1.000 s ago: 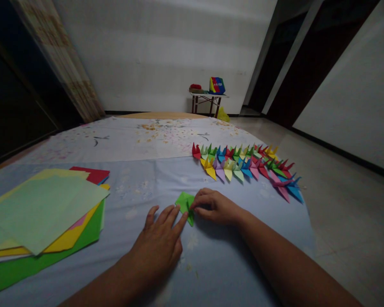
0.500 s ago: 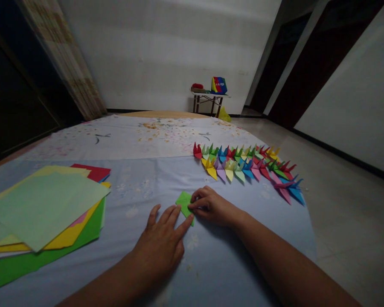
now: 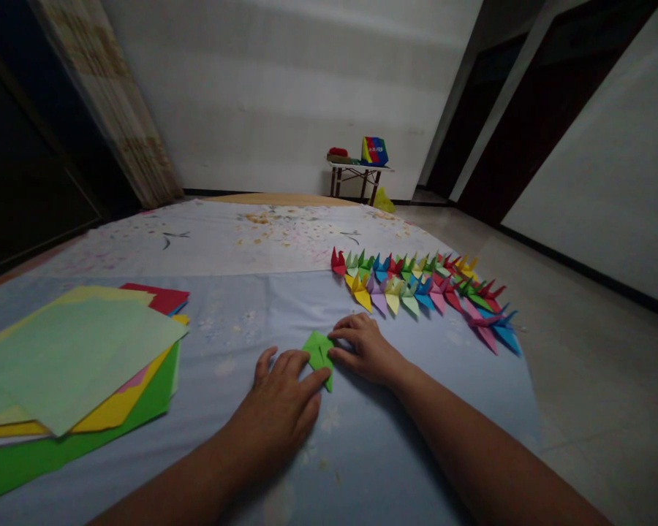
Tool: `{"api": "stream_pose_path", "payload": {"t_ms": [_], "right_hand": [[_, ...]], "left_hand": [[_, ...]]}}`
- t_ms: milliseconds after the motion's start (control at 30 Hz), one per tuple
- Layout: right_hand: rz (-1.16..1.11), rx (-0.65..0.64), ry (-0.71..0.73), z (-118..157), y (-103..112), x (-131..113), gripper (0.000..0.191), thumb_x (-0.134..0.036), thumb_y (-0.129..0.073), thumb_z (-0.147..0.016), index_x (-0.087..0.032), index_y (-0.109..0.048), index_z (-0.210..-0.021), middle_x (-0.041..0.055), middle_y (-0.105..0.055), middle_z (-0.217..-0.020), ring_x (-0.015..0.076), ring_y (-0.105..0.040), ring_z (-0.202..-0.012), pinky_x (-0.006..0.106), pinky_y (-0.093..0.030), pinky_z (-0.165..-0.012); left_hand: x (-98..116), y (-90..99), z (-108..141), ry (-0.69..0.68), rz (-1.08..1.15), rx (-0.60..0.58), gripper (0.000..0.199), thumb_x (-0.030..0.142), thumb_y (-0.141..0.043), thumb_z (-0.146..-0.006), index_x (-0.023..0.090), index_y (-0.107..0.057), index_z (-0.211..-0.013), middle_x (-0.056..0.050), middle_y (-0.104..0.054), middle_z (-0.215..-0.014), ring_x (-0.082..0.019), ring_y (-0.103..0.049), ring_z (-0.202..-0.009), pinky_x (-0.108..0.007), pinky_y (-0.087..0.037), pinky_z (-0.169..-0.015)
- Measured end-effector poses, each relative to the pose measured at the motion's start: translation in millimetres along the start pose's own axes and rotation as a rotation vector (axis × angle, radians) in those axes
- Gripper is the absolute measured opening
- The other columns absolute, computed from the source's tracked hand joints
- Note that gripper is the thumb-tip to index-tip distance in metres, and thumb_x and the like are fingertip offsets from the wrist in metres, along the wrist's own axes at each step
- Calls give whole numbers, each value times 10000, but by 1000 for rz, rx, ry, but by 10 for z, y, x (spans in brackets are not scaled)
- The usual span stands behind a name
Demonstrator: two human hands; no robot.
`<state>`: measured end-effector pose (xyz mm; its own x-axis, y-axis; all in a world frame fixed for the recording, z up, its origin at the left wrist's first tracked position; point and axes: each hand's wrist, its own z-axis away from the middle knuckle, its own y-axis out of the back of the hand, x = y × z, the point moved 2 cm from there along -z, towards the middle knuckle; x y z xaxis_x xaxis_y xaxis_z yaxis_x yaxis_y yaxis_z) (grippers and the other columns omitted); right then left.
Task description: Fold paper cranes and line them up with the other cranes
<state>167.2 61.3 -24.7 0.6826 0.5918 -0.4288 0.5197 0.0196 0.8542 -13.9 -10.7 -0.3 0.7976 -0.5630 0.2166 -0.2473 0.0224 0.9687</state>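
Note:
A small folded piece of green paper [image 3: 319,349] lies on the light blue flowered tablecloth, with a slit or fold line down its middle and a narrow point towards me. My left hand [image 3: 282,398] rests low with its fingers spread; index finger and thumb hold the paper's left and lower edges against the table. At its right edge, my right hand [image 3: 366,347] grips the paper with curled index finger and thumb, their tips slightly apart. The undersides of the fingertips are hidden.
Several folded paper cranes [image 3: 409,292] stand in rows at the right. A stack of coloured paper sheets [image 3: 88,358] lies at the left. Beyond the round table, a small table [image 3: 360,168] carrying a colourful box [image 3: 374,150] stands by the wall.
My right fingers have drawn back slightly from the middle of the green paper to its right edge, uncovering the slit or fold line. My left hand stays nearly in place.

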Motion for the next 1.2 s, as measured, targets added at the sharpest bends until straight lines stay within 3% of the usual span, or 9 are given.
{"api": "stream_pose_path", "payload": {"t_ms": [100,300,400,567,733,900,1033,1200], "right_hand": [[6,-11,-19,-6,-9,-43,273,-364,-603,-787,-207,-614,-1011,79,-557,-1040,223,-426,-1001,399,-324,-848],[-52,-64,-18,-17,0,-130,184,-317,-613,-780,-193,-581,-912,64,-574,-989,212,-434,-980,399,-295,-863],[-63,-76,-17,-16,2,-165,161,-299,-602,-786,-199,-581,-910,59,-578,-989,212,-433,-975,389,-299,-849],[-23,-46,-12,-8,-23,-181,305,-324,-596,-789,-202,-572,-1067,85,-543,-1110,238,-396,-1054,411,-290,-873],[-74,-49,-15,-10,-37,-165,296,-320,-604,-779,-203,-557,-1046,80,-547,-1093,236,-402,-1062,412,-303,-878],[-326,-26,-93,-15,-21,-185,235,-245,-612,-753,-190,-502,-953,19,-565,-877,150,-493,-800,287,-385,-729],[-644,-43,-163,-16,-35,-221,188,-233,-598,-751,-186,-465,-876,-53,-488,-690,80,-426,-579,205,-360,-555],[-878,-30,-217,-24,-52,-228,228,-278,-649,-716,-176,-474,-821,-58,-463,-662,68,-416,-563,197,-360,-544]], "left_hand": [[-100,-38,-55,30,74,68,378,261,-383,-862,256,-465,-1231,-60,-548,-1157,-215,-441,-1115,-476,-205,-996],[-302,-71,-145,245,115,203,330,296,-413,-847,209,-522,-1147,-58,-566,-1082,-231,-463,-1066,-448,-276,-935],[-307,-84,-155,258,105,204,276,333,-456,-824,224,-588,-1040,-51,-571,-1051,-243,-469,-1054,-456,-280,-923],[-265,-84,-168,275,161,209,244,319,-482,-806,220,-583,-1004,-48,-583,-1056,-244,-480,-1055,-464,-285,-923],[-224,-35,-197,283,404,205,219,279,-510,-786,209,-559,-988,-38,-623,-1000,-219,-540,-984,-417,-352,-907],[-174,-34,-215,282,798,229,187,237,-514,-783,200,-527,-966,-18,-625,-906,-164,-598,-827,-311,-467,-768],[-187,-74,-226,396,1024,289,312,279,-559,-757,177,-487,-1042,-59,-600,-1022,-165,-619,-822,-315,-496,-740],[-179,-65,-245,364,1166,135,221,320,-551,-775,149,-596,-908,-43,-662,-847,-182,-626,-794,-310,-479,-737]]}}
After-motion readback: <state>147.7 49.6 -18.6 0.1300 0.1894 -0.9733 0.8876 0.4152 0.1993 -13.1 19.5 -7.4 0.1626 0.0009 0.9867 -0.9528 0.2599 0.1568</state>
